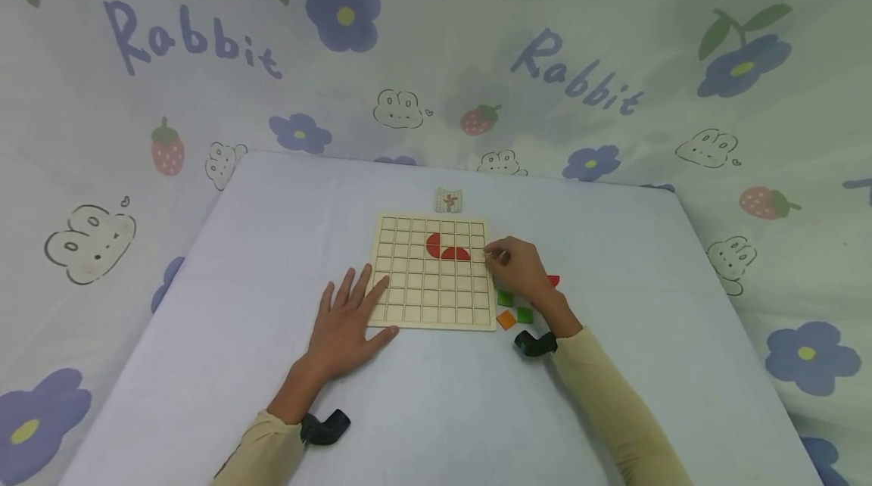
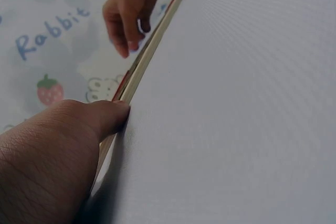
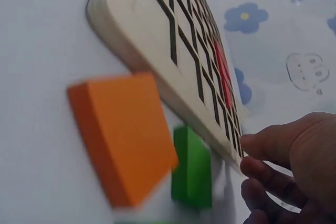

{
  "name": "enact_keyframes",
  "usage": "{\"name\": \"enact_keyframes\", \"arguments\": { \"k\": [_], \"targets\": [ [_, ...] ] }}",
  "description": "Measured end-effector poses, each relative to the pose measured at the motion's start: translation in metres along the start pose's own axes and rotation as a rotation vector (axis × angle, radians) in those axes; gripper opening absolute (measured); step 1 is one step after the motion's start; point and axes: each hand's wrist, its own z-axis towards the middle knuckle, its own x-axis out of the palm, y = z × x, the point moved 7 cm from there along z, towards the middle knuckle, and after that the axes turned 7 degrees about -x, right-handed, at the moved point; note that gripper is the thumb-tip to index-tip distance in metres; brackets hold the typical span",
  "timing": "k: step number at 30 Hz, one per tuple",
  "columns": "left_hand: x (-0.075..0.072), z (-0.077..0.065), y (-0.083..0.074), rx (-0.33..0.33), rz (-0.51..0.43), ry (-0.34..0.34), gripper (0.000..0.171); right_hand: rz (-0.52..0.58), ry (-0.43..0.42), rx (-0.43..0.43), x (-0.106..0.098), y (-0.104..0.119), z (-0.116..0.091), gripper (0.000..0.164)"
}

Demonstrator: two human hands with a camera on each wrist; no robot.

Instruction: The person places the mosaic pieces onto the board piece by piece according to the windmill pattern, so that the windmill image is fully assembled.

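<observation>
A pale wooden grid board (image 1: 429, 312) lies flat on the white table, with a red half-disc piece (image 1: 433, 246) and a flatter red piece (image 1: 456, 253) on its cells. My left hand (image 1: 346, 331) rests with spread fingers over the board's left edge; in the left wrist view its thumb (image 2: 113, 116) touches the front edge. Beside the right edge is my right hand (image 1: 514, 266), fingers loosely bent. No piece shows between its thumb (image 3: 268, 142) and fingers in the right wrist view. An orange piece (image 3: 123, 135) and a green piece (image 3: 194, 169) lie near that hand.
Behind the board stands a small card (image 1: 449, 200) with a grid and a red pattern. Loose green pieces (image 1: 524, 315) and a red piece (image 1: 553, 280) lie right of the board. A printed rabbit-and-flower cloth (image 1: 422, 32) hangs behind the table.
</observation>
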Motion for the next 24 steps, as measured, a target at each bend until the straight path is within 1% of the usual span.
{"name": "enact_keyframes", "arguments": {
  "k": [3, 6, 9, 12, 14, 16, 21, 24],
  "targets": [
    [0.000, 0.000, 0.000, -0.004, -0.003, 0.000, 0.084, -0.019, 0.010, 0.070, -0.012, -0.012, -0.009, 0.020],
    [-0.001, 0.000, 0.000, -0.004, -0.012, -0.001, 0.084, -0.063, 0.008, 0.116, -0.028, -0.021, -0.018, 0.025],
    [-0.003, -0.001, 0.000, -0.006, -0.025, 0.000, 0.083, -0.116, 0.003, 0.135, -0.043, -0.030, -0.027, 0.028],
    [-0.004, 0.000, -0.001, -0.015, -0.043, -0.002, 0.082, -0.165, 0.028, 0.152, -0.052, -0.040, -0.036, 0.032],
    [-0.005, 0.000, -0.001, -0.024, -0.048, -0.003, 0.080, -0.176, 0.058, 0.163, -0.055, -0.046, -0.042, 0.033],
    [-0.006, 0.000, -0.001, -0.030, -0.065, -0.010, 0.079, -0.159, 0.080, 0.180, -0.056, -0.049, -0.046, 0.033],
    [-0.008, 0.000, -0.001, -0.043, -0.093, -0.013, 0.077, -0.107, 0.110, 0.215, -0.054, -0.050, -0.051, 0.027],
    [-0.006, 0.000, 0.000, -0.052, -0.094, -0.008, 0.076, -0.096, 0.127, 0.222, -0.052, -0.049, -0.053, 0.023]
  ]
}}
